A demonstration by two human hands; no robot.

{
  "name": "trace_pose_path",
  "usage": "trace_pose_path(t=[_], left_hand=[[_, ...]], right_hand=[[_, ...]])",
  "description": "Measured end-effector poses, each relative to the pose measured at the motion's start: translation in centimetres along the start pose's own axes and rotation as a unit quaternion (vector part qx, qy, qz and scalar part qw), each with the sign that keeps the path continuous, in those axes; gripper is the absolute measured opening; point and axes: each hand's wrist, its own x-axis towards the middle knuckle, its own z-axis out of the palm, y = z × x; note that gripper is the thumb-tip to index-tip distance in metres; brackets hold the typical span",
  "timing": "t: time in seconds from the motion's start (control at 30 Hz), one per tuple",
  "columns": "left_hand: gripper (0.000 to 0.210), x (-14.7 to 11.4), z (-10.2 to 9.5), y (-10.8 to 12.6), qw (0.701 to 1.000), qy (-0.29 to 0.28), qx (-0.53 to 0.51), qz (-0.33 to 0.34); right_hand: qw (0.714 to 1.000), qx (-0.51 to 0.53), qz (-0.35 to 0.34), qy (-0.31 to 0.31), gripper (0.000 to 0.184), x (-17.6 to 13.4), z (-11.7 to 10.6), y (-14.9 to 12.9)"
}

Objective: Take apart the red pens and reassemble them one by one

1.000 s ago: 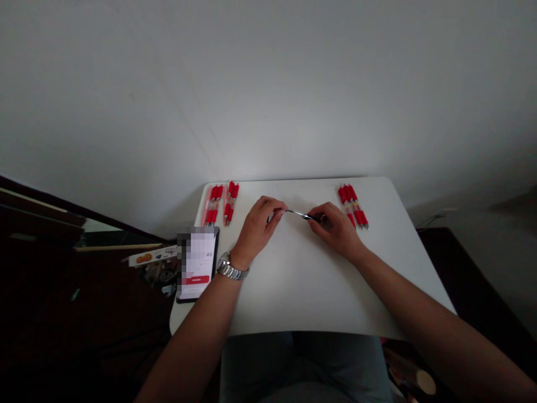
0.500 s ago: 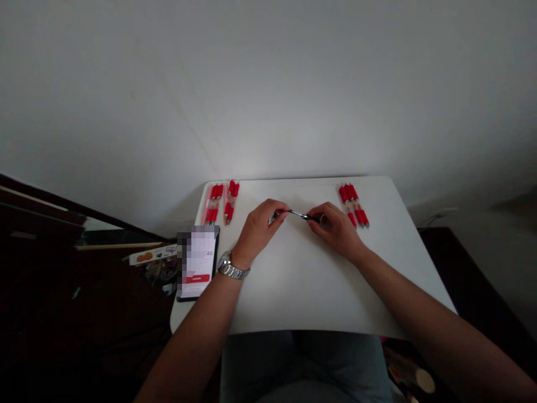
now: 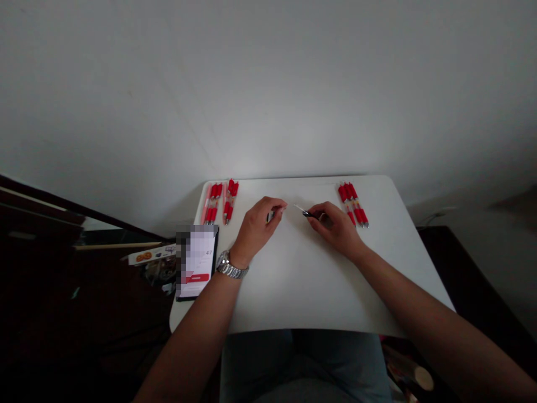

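Note:
My right hand (image 3: 333, 226) pinches a black pen (image 3: 309, 214), and a thin, pale, pointed piece sticks out of its end toward the left. Opposite it, my left hand (image 3: 260, 223) has thumb and fingertips pressed together around a pen part (image 3: 271, 216), mostly hidden by the fingers, with a dark bit showing. A small gap separates the two hands, both above the white table (image 3: 302, 280). Several red pens (image 3: 354, 204) lie side by side just beyond my right hand. More red pens (image 3: 230, 201) are at the far left.
A phone (image 3: 199, 263) with a lit, partly blurred screen lies at the table's left edge, beside my watch (image 3: 230, 266). Pink strips (image 3: 207, 204) lie among the left pens. Behind the table rises a grey wall (image 3: 293, 101). Assorted items (image 3: 161, 266) stand left of the table.
The pen that spanned both hands has come apart. My left fingers have drawn slightly away, and a thin pale piece now shows at the end of the pen in my right hand.

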Motion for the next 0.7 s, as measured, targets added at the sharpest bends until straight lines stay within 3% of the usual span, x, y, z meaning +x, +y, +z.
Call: trace_pose_path(t=[0.37, 0.7], left_hand=[[0.013, 0.0, -0.1, -0.9, 0.994, 0.039, 0.08, -0.057], [0.017, -0.2, -0.3, -1.6, 0.986, 0.037, 0.138, -0.082]], right_hand=[[0.995, 0.077, 0.062, 0.028, 0.023, -0.1, 0.1, 0.5], [0.99, 0.116, 0.064, 0.041, 0.026, -0.1, 0.2, 1.0]])
